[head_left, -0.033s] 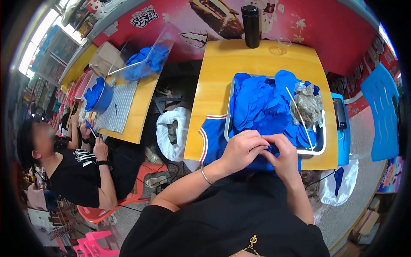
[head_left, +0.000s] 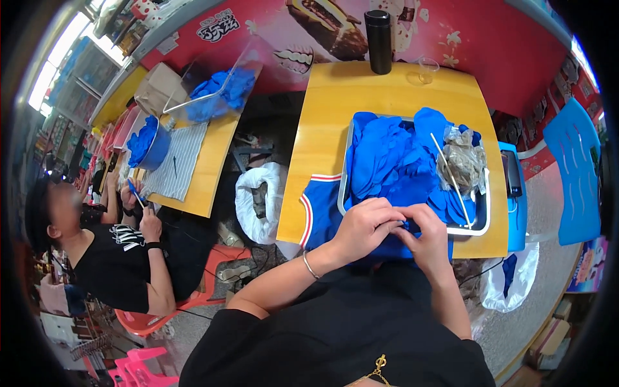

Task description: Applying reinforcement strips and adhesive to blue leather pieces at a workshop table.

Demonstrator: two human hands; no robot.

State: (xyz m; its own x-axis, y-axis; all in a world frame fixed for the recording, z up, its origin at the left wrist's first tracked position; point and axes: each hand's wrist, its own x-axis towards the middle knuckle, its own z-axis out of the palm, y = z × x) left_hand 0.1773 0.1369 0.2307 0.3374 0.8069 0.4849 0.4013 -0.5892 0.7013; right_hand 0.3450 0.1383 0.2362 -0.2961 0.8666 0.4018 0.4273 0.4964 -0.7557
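My left hand (head_left: 364,232) and my right hand (head_left: 422,240) meet above the near edge of the white-rimmed tray (head_left: 486,201), fingertips pinched around something small and dark that I cannot make out. The tray holds piles of blue cut fabric pieces (head_left: 396,151), a crumpled translucent bag (head_left: 461,161) and a thin white rod (head_left: 448,174). Under my hands and the tray lies a blue garment with red and white striped edging (head_left: 319,213) on the yellow table (head_left: 335,84).
A black tumbler (head_left: 378,42) and clear cup (head_left: 427,71) stand at the back. At left a co-worker (head_left: 109,264) works beside another table with a blue bucket (head_left: 148,148). Lined bins (head_left: 258,203) sit beside my table; a blue chair (head_left: 572,174) is at right.
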